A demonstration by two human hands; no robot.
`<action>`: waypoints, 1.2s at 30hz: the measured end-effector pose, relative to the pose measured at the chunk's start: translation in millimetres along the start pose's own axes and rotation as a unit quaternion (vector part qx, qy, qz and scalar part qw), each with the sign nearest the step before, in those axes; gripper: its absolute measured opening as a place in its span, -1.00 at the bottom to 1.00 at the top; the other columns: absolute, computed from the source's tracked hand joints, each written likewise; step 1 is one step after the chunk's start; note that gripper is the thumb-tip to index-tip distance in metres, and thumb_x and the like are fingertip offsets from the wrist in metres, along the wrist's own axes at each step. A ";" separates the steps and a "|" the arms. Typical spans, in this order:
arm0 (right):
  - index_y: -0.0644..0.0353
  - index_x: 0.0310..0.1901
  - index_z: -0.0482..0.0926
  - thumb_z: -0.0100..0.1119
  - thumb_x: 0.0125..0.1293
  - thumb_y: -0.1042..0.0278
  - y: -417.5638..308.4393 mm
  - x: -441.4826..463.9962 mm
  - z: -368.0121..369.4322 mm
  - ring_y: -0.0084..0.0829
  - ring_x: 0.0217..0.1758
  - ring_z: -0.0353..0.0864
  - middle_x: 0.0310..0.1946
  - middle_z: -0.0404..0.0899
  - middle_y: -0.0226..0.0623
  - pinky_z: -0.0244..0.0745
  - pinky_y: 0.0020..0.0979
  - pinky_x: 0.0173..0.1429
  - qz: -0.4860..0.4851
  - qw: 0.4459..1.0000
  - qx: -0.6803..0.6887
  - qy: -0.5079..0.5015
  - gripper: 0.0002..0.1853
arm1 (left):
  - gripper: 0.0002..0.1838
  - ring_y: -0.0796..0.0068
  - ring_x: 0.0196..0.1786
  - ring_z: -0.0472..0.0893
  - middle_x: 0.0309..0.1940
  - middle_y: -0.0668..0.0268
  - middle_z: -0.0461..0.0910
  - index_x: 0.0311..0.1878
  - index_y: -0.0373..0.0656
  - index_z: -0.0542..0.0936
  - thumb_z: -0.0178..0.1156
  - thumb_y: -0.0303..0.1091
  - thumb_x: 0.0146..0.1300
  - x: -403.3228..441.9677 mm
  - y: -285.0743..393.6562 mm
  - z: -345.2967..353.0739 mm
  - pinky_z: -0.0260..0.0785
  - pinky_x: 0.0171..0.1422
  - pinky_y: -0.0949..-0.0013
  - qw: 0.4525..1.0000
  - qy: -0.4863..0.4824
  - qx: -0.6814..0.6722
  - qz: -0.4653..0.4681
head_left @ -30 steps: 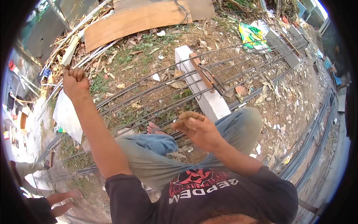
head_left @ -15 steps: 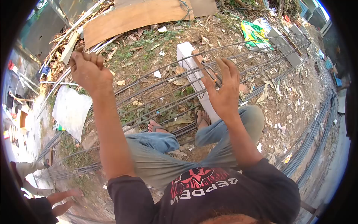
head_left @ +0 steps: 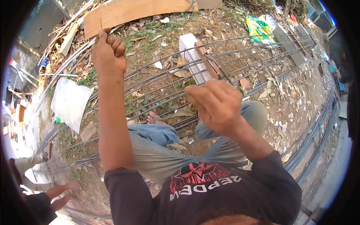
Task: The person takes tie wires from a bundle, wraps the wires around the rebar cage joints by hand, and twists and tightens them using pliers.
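Observation:
My left hand (head_left: 108,54) is raised over the far left side of the rebar, its fingers closed in a pinch. A short thin wire (head_left: 101,23) sticks up from between thumb and forefinger. Above my right knee is my right hand (head_left: 217,107), thumb and fingers pressed together; whatever they may hold is hidden. Between and beyond both hands lies a long cage of steel rebar (head_left: 165,90), resting across a white block (head_left: 188,45) with a brown wooden strip (head_left: 201,52) beside it. Dark pincers with orange marks (head_left: 217,68) lie there, just beyond my right hand.
A curved plywood sheet (head_left: 138,17) lies at the back. A white sheet (head_left: 71,103) is on the left, and a bundle of rods (head_left: 315,127) on the right. A green and yellow bag (head_left: 259,30) lies far right. Another person's hand (head_left: 63,189) shows at lower left.
My left hand has moved right and turned upright, bringing the wire into view. My right hand has gone from spread fingers to closed and come nearer to me.

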State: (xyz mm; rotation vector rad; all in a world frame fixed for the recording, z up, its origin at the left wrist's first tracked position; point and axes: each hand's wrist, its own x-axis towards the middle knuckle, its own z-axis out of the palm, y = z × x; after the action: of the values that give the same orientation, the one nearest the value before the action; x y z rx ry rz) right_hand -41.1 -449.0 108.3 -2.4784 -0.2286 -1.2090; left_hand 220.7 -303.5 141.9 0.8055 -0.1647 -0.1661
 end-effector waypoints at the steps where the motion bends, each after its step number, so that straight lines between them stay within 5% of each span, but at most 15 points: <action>1: 0.14 -0.10 0.72 0.39 0.32 0.38 17.8 13.7 -7.2 -0.17 -0.40 0.60 -0.40 0.62 -0.30 0.52 -0.28 -0.33 -0.014 0.998 -0.034 0.047 -0.84 | -0.72 0.67 -0.57 0.00 -0.58 0.52 0.06 -0.11 -0.25 0.52 -0.05 -0.27 0.70 -3.5 -2.7 3.4 -0.14 -0.54 0.49 1.000 -0.018 0.003 -0.011; 3: 0.10 -0.09 0.74 0.34 0.37 0.32 73.3 26.7 1.3 -0.09 -0.35 0.66 -0.39 0.67 -0.23 0.55 -0.21 -0.29 0.121 0.984 -0.049 0.122 -0.86 | -0.73 0.67 -0.57 0.00 -0.58 0.52 0.06 -0.10 -0.24 0.52 -0.05 -0.27 0.69 -15.7 -8.7 15.9 -0.14 -0.54 0.49 0.998 -0.055 0.009 -0.029; 6: 0.05 -0.08 0.76 0.27 0.41 0.27 99.3 -6.7 48.6 -0.01 -0.27 0.73 -0.36 0.72 -0.15 0.59 -0.09 -0.19 0.342 0.925 0.021 -0.161 -0.84 | -0.74 0.69 -0.57 0.00 -0.58 0.53 0.06 -0.10 -0.25 0.55 -0.02 -0.29 0.68 -35.3 2.8 40.2 -0.15 -0.55 0.50 0.991 -0.115 0.058 0.043; 9: 0.08 -0.07 0.75 0.24 0.37 0.31 -7.7 -54.9 61.5 -0.02 -0.25 0.75 -0.31 0.75 -0.11 0.63 -0.08 -0.19 0.102 0.928 0.191 -0.303 -0.82 | -0.75 0.70 -0.58 0.00 -0.59 0.54 0.05 -0.10 -0.27 0.57 0.03 -0.30 0.66 -22.0 2.9 32.3 -0.17 -0.56 0.50 0.991 -0.118 0.054 0.043; 10: 0.12 -0.08 0.75 0.23 0.36 0.34 -34.5 -42.6 45.7 -0.05 -0.28 0.74 -0.33 0.74 -0.11 0.63 -0.15 -0.23 0.044 0.921 0.243 -0.300 -0.82 | -0.75 0.70 -0.58 -0.01 -0.59 0.54 0.05 -0.10 -0.27 0.57 0.03 -0.30 0.66 -14.5 0.7 25.0 -0.17 -0.56 0.50 0.993 -0.107 0.045 0.025; 12: 0.16 -0.08 0.73 0.22 0.40 0.35 -20.4 -4.6 17.2 -0.14 -0.36 0.71 -0.36 0.72 -0.14 0.61 -0.22 -0.28 0.007 0.974 0.220 -0.052 -0.83 | -0.75 0.70 -0.59 -0.02 -0.59 0.54 0.05 -0.11 -0.26 0.57 0.02 -0.30 0.66 -3.8 3.7 14.1 -0.17 -0.57 0.51 0.995 -0.089 0.045 0.007; 15: 0.23 -0.09 0.74 0.20 0.47 0.33 58.8 26.0 -1.5 -0.40 -0.45 0.62 -0.42 0.68 -0.20 0.54 -0.34 -0.35 0.178 0.967 0.094 0.156 -0.81 | -0.74 0.70 -0.59 -0.02 -0.59 0.55 0.05 -0.12 -0.25 0.57 0.03 -0.29 0.67 -11.8 6.4 14.8 -0.17 -0.57 0.51 0.991 -0.121 0.042 -0.028; 16: 0.24 -0.10 0.75 0.19 0.49 0.31 76.8 9.4 6.6 -0.47 -0.46 0.60 -0.44 0.67 -0.24 0.51 -0.36 -0.37 0.249 0.957 0.131 0.075 -0.79 | -0.75 0.70 -0.60 -0.01 -0.60 0.55 0.05 -0.13 -0.25 0.57 0.04 -0.29 0.66 -16.9 3.4 19.9 -0.16 -0.57 0.51 0.988 -0.145 0.033 -0.040; 18: 0.26 -0.10 0.77 0.18 0.52 0.27 115.4 -39.4 45.3 -0.59 -0.47 0.56 -0.47 0.65 -0.30 0.47 -0.40 -0.40 0.378 0.899 0.202 -0.090 -0.75 | -0.75 0.70 -0.60 -0.01 -0.60 0.55 0.05 -0.12 -0.25 0.58 0.04 -0.29 0.66 -26.8 -2.1 33.2 -0.17 -0.58 0.51 0.987 -0.148 0.060 -0.029; 20: 0.27 -0.03 0.78 0.19 0.52 0.23 47.1 -59.3 52.8 -0.66 -0.49 0.46 -0.58 0.52 -0.50 0.44 -0.44 -0.38 0.418 0.745 0.406 -0.325 -0.71 | -0.76 0.71 -0.60 0.00 -0.60 0.55 0.04 -0.14 -0.25 0.58 0.05 -0.31 0.65 -16.2 -3.1 29.2 -0.18 -0.58 0.51 0.989 -0.135 0.063 -0.019; 21: 0.32 0.07 0.72 0.15 0.58 0.23 18.4 -81.2 61.5 -0.66 -0.47 0.45 -0.61 0.45 -0.53 0.49 -0.45 -0.31 0.425 0.629 0.562 -0.327 -0.68 | -0.76 0.70 -0.61 0.00 -0.61 0.54 0.04 -0.13 -0.25 0.57 0.05 -0.31 0.65 -6.7 -3.0 19.1 -0.17 -0.59 0.51 0.993 -0.103 0.051 -0.021; 26: 0.33 0.14 0.60 0.02 0.66 0.27 0.0 -74.6 59.6 -0.56 -0.39 0.60 -0.51 0.52 -0.48 0.75 -0.35 -0.01 0.418 0.595 0.663 -0.180 -0.70 | -0.82 0.68 -0.62 0.05 -0.60 0.50 0.08 -0.05 -0.31 0.42 -0.04 -0.37 0.67 56.3 20.8 -56.8 -0.05 -0.62 0.53 0.986 -0.096 -0.127 -0.044; 29: 0.28 0.03 0.63 0.07 0.65 0.22 21.0 -67.3 64.3 -0.45 -0.21 0.74 -0.40 0.59 -0.42 0.74 -0.31 0.04 0.477 0.571 0.665 -0.069 -0.72 | -0.82 0.68 -0.63 0.05 -0.61 0.51 0.07 -0.08 -0.31 0.41 -0.05 -0.38 0.67 28.8 6.9 -19.9 -0.03 -0.62 0.53 0.987 0.062 -0.145 -0.031; 33: 0.25 0.01 0.62 0.04 0.66 0.25 13.6 -76.4 77.2 -0.31 -0.01 0.80 -0.28 0.69 -0.37 0.75 -0.20 0.15 0.470 0.618 0.630 -0.013 -0.75 | -0.78 0.68 -0.62 0.01 -0.63 0.53 0.04 -0.09 -0.25 0.43 -0.04 -0.30 0.68 53.3 11.5 -54.6 -0.08 -0.60 0.52 0.989 -0.031 -0.135 -0.045; 36: 0.27 0.03 0.61 0.00 0.68 0.25 -2.6 -86.0 62.6 -0.62 -0.51 0.47 -0.51 0.45 -0.55 0.48 -0.51 -0.41 0.491 0.423 0.759 -0.067 -0.73 | -0.74 0.67 -0.62 -0.01 -0.63 0.53 0.03 -0.14 -0.25 0.45 -0.05 -0.28 0.69 46.0 25.5 -46.1 -0.11 -0.60 0.50 0.992 -0.031 -0.114 -0.044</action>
State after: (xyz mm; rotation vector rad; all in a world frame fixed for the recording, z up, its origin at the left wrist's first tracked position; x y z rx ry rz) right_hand -49.7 -420.3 6.2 -0.6078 0.1202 0.0615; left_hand 277.3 -263.5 132.8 0.5812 -0.1660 -0.2874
